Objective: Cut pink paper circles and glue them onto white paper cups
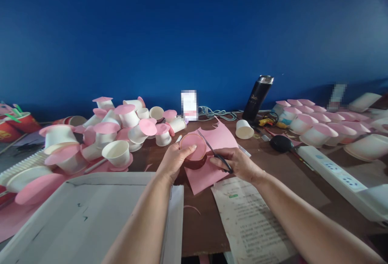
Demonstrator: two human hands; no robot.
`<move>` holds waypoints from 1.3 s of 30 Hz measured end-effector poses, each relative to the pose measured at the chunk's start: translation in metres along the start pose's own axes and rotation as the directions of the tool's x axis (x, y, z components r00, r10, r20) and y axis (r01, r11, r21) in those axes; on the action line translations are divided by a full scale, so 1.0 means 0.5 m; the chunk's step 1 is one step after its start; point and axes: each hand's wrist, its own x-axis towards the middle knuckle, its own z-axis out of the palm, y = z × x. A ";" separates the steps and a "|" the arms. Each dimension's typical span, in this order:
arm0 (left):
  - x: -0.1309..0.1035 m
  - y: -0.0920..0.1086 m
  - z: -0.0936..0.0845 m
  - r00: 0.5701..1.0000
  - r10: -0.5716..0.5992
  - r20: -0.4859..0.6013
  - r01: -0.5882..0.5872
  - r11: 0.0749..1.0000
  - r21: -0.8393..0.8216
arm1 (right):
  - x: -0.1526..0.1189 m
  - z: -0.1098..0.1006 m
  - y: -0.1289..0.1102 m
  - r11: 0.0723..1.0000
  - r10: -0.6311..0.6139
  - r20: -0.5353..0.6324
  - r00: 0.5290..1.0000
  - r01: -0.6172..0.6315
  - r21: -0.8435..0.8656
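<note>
My left hand (176,157) is closed on a round piece of pink paper (193,145), thumb on top; a thin brownish line runs round its edge. My right hand (235,163) grips dark-handled scissors (224,162), their blades pointing up and left beside the disc's right edge. Around and behind the disc lies a pink paper sheet (222,135) with curved cut-outs along its top edge. I cannot tell whether disc and sheet are still joined. To the left are several white paper cups (106,137), many topped with pink discs.
A loose white cup (244,129) and black thermos (257,98) stand behind my right hand. On the right are a power strip (336,175), a black rubber bulb (281,143) and more pink-topped cups (318,133). A printed sheet (251,219) and white board (91,219) lie in front.
</note>
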 end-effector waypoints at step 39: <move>0.003 0.012 0.018 0.992 0.041 -0.118 -0.079 0.935 -0.346 | 0.012 0.018 0.021 0.975 0.054 0.019 0.998 -0.056 0.215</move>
